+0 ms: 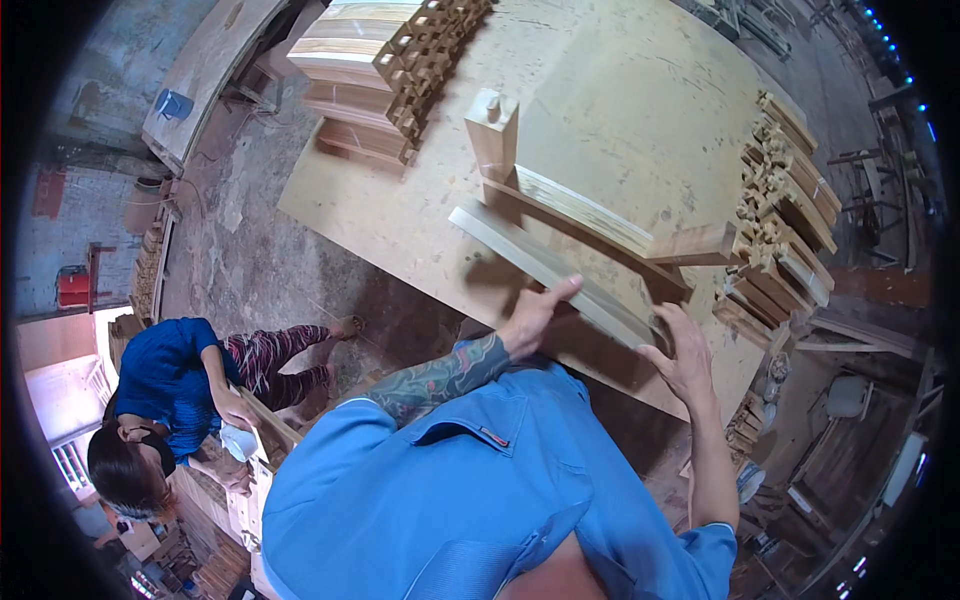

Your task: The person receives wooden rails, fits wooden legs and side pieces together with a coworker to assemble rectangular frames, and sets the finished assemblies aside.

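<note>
A flat, pale wooden board (545, 264) is held at a slant above the near edge of the worktable, slightly blurred. My left hand (534, 316) grips its near side around the middle, with part of the fingers hidden. At the right end of the board, my right hand (688, 358) has its thumb and fingers around the wood. Just beyond lies a wooden frame piece: a rail (590, 222) joins an upright post (493, 135) with a peg-like end on the left and another post (692, 245) on the right.
The pale worktable (640, 90) carries a stack of slatted wood pieces (355, 65) at the far left and notched wooden parts (785, 220) piled at the right. At lower left a co-worker in a blue top (170, 375) bends over wood, holding a white object (238, 441).
</note>
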Tool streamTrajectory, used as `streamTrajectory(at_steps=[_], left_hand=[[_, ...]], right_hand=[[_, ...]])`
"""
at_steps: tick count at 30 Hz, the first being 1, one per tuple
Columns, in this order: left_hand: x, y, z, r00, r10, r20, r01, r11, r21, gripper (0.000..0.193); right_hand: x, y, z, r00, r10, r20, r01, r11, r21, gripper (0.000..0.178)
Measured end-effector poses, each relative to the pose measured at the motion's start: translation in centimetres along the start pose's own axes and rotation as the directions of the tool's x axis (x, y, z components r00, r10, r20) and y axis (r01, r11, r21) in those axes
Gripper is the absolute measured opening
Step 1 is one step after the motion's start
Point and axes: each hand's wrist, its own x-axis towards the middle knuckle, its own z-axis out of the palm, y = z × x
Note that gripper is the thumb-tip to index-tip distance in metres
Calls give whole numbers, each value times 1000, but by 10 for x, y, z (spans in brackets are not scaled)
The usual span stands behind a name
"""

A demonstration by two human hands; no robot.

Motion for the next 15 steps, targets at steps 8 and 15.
streamTrajectory(at_steps=[8, 15], left_hand=[[-48, 84, 57, 803, 324, 500, -382, 924, 15, 46], [-75, 183, 5, 553, 729, 403, -833, 487, 264, 13]], right_hand=[[43, -69, -83, 996, -75, -45, 84, 968, 236, 72], [92, -71, -124, 947, -222, -232, 151, 945, -290, 68]])
